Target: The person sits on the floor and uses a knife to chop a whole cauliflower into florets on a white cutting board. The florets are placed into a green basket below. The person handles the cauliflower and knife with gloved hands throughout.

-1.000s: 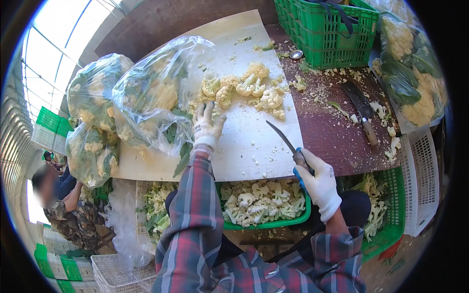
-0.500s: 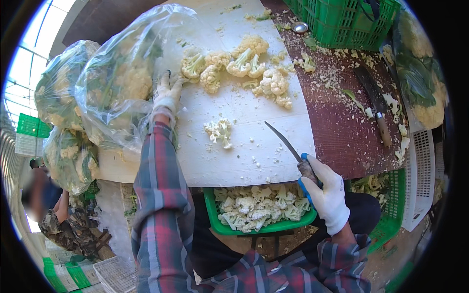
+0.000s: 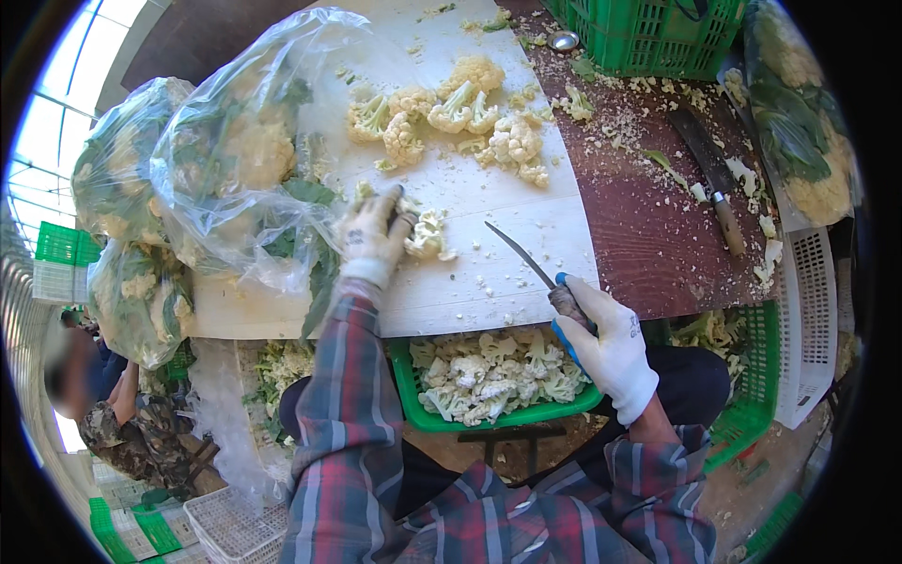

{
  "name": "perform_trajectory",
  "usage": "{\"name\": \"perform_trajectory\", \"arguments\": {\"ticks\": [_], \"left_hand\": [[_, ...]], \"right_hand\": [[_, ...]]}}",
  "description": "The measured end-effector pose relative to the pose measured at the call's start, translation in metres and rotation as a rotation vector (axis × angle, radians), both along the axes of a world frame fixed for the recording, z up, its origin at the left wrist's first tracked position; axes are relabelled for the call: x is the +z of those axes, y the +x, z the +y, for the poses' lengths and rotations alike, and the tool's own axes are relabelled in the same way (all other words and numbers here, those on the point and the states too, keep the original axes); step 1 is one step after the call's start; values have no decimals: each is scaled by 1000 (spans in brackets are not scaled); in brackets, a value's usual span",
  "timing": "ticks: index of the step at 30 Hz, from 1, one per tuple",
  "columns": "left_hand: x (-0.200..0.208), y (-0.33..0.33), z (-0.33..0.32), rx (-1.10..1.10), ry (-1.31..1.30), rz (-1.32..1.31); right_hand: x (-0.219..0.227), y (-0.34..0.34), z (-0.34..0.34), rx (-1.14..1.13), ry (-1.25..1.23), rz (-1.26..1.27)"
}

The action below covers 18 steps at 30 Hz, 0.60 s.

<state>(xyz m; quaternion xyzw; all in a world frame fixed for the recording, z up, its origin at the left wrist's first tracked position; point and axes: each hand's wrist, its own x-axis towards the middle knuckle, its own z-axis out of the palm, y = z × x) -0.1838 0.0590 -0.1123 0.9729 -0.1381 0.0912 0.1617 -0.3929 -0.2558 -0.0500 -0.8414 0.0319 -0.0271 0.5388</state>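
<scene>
My left hand [image 3: 371, 237], in a white glove with dark fingertips, reaches over the white board with its fingers apart. Right beside those fingers lies a small white cauliflower floret [image 3: 427, 235]; whether they touch it is hard to tell. My right hand [image 3: 611, 350], gloved in white with blue fingertips, grips a small curved knife [image 3: 522, 252] by its handle, the blade pointing up and left over the board. Farther back sit several larger cauliflower pieces [image 3: 451, 111]. Below the board's near edge, a green crate [image 3: 512, 418] holds many cut florets.
Clear plastic bags of cauliflower [image 3: 240, 155] crowd the left, with a green leaf [image 3: 322, 282] hanging at the board's edge. A cleaver [image 3: 705, 155] lies among crumbs on the brown tabletop at right. A green basket [image 3: 648, 42] stands behind. Another person [image 3: 122, 404] is at far left.
My left hand has drawn back from beside the bag toward the near floret. The knife stays in my right hand. The whole view has shifted slightly.
</scene>
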Motion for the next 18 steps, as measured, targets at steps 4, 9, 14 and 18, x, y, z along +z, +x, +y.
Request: {"name": "perform_trajectory", "arguments": {"ticks": [4, 9, 14, 18], "left_hand": [[12, -69, -15, -145, -156, 127], [6, -35, -2, 4, -98, -205], [-1, 21, 19, 316, 26, 3], [-19, 11, -1, 96, -496, 169]], "right_hand": [[6, -4, 1, 16, 51, -12], [3, -10, -9, -49, 2, -34], [5, -4, -4, -29, 30, -27], [-12, -2, -1, -79, -28, -35]]}}
